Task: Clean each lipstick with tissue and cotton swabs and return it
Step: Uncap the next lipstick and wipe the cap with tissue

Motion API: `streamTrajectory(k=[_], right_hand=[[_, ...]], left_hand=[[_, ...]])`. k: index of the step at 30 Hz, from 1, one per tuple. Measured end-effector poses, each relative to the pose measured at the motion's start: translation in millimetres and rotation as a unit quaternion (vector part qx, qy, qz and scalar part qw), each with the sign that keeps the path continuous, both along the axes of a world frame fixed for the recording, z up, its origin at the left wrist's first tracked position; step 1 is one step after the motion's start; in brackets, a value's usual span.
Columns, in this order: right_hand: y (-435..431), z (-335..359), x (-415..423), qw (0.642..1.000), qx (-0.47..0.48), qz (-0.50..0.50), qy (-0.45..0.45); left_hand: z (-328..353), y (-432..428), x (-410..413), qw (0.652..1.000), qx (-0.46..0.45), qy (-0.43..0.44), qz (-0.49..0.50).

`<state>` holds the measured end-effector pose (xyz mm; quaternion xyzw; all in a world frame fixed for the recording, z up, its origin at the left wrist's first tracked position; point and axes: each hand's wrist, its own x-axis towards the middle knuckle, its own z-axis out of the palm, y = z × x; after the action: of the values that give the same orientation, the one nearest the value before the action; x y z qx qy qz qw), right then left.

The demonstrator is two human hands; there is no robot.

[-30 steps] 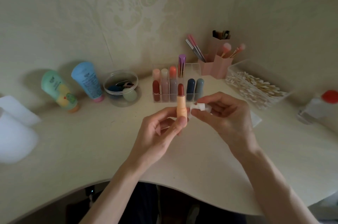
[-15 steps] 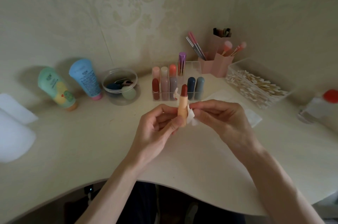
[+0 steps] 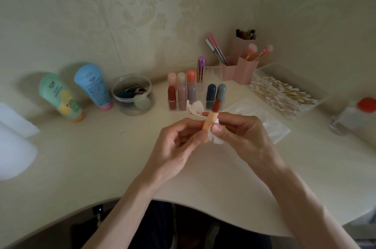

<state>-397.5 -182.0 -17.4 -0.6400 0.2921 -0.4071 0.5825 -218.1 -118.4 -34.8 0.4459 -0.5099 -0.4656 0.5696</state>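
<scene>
1. Lipstick [image 3: 213, 119], peach-cased with its dark red bullet wound out, sits tilted between both hands, its tip leaning away and to the right.
2. Left hand [image 3: 177, 147] pinches the lower case from the left, with the thumb in front and the fingers curled behind.
3. Right hand [image 3: 242, 137] clamps a small white tissue [image 3: 217, 140] against the case from the right. Its thumb presses just beside the left thumb, and the tissue pokes out below it.
4. Under the grip lies the pale table [image 3: 101, 157].
5. Just past the right knuckles lies a flat white sheet [image 3: 272, 128].
6. Just behind and left of the bullet tip sits a red-stained wad [image 3: 196, 107], in front of a clear organiser [image 3: 212, 71] holding capped lipsticks.
7. Farther right of the grip, a clear box [image 3: 262, 74] holds cotton swabs [image 3: 284, 95], with a pink brush holder [image 3: 244, 70] just beside it.
8. Well left of the grip stand a round clear tub [image 3: 132, 94] and two tubes [image 3: 93, 86] leaning on the wall.
</scene>
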Motion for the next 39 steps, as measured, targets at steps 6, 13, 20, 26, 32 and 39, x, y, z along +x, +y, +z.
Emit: streamTrajectory(k=[6,13,20,26,32,39], right_hand=[[1,2,1,1.000,0.018,-0.006,-0.005],[5,-4,11,0.997,0.049,-0.055,-0.035],[9,-5,16,0.994,0.091,-0.055,-0.025],[5,-6,10,0.995,0.097,0.016,-0.027],[4,-9,11,0.992,0.113,0.019,-0.052],[6,-9,14,0.994,0.099,0.016,-0.039]], left_hand=[[-1,-1,2,1.000,0.023,0.001,0.002],[0,0,1,0.998,0.052,0.026,0.004],[-1,1,0,0.988,0.004,-0.074,0.132],[3,3,-2,0.989,-0.009,-0.039,0.140],[3,3,-3,0.993,-0.017,0.008,0.117],[4,3,-5,0.995,-0.026,0.021,0.094]])
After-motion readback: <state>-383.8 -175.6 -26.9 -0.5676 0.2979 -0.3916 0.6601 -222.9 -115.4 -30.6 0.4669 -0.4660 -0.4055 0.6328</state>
